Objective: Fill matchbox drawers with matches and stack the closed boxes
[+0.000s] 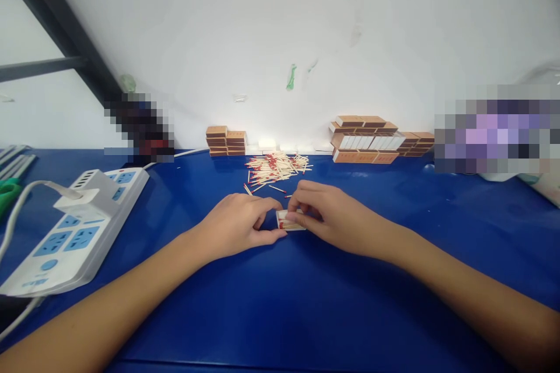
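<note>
Well, my left hand (pixel 238 221) steadies the matchbox tray (pixel 295 229) at 12 o'clock between parted thumb and fingers, while my right hand (pixel 326 210) curls over it, nearly pinched, on what I cannot tell. An uneven press could tip it, spilling its matches (pixel 283 224); the stacked matchboxes' (pixel 366 156) print at 1 o'clock is too small to read.

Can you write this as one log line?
left hand: holds matchbox tray | right hand: over tray | loose matches: piled beyond
</note>
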`<state>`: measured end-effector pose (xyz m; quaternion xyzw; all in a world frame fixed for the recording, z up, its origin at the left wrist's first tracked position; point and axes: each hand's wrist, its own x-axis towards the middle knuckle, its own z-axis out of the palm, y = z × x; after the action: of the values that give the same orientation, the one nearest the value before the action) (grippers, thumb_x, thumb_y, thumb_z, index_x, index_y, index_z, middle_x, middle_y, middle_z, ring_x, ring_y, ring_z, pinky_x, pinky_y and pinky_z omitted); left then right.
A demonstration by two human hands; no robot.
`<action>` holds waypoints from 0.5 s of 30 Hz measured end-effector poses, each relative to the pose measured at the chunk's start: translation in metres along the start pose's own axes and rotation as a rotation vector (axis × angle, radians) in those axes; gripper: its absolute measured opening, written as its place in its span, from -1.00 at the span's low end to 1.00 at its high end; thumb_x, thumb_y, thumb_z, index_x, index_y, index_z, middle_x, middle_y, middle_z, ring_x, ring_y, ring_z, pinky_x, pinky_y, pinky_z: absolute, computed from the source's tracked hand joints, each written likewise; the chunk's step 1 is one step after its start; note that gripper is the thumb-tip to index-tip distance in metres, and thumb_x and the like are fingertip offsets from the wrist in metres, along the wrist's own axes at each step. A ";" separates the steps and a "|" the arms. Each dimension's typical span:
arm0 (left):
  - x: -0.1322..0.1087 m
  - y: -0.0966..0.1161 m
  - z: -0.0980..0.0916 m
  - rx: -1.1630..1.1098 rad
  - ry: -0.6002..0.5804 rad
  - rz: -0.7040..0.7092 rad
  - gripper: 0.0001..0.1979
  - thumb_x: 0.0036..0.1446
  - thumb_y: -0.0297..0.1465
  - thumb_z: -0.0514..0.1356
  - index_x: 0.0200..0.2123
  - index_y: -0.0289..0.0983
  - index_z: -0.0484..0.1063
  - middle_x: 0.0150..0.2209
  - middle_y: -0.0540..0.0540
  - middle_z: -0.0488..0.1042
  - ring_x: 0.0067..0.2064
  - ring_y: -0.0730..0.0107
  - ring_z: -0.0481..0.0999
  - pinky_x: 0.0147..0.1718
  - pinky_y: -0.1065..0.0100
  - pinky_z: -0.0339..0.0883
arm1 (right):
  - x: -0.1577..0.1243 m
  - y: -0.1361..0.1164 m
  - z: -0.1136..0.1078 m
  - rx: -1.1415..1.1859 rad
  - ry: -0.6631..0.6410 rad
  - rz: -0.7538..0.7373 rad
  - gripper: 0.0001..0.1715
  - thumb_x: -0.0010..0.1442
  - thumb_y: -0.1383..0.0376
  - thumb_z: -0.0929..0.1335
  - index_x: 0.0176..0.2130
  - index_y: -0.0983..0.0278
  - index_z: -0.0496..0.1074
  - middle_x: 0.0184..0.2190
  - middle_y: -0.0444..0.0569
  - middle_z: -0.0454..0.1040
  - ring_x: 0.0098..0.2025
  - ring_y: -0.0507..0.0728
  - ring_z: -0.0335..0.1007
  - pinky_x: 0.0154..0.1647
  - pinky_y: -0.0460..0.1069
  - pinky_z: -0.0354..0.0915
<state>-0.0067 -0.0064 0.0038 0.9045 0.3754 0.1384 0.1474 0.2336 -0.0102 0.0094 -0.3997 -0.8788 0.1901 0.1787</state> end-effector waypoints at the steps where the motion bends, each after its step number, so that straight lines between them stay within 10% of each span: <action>1: 0.000 -0.001 0.000 -0.003 0.013 -0.001 -0.71 0.22 -0.21 0.35 -0.05 -0.21 0.55 -0.53 0.13 0.40 -0.51 0.50 0.36 -0.47 0.41 0.10 | 0.001 0.004 0.000 -0.008 0.055 -0.007 -0.83 0.42 0.23 0.35 -0.23 0.23 0.48 -0.27 -0.08 0.44 -0.32 0.05 0.34 -0.31 -0.04 0.19; 7: 0.000 0.000 0.000 -0.035 0.071 -0.019 -0.70 0.19 -0.23 0.36 -0.04 -0.20 0.57 -0.56 0.14 0.37 -0.51 0.49 0.38 -0.44 0.41 0.15 | 0.012 0.041 -0.004 -0.106 0.276 0.079 -0.85 0.37 0.26 0.38 -0.28 0.25 0.47 -0.39 -0.10 0.41 -0.36 0.07 0.29 -0.31 -0.01 0.16; 15: -0.001 0.009 0.000 -0.003 -0.015 -0.017 -0.69 0.21 -0.18 0.32 -0.04 -0.20 0.56 -0.53 0.12 0.43 -0.50 0.47 0.40 -0.44 0.38 0.12 | 0.022 0.052 0.000 -0.021 0.033 0.049 -0.86 0.37 0.24 0.38 -0.25 0.24 0.48 -0.28 -0.06 0.42 -0.28 0.09 0.32 -0.26 -0.02 0.22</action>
<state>-0.0020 -0.0132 0.0064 0.9020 0.3820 0.1308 0.1527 0.2530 0.0385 -0.0120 -0.4258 -0.8676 0.1785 0.1844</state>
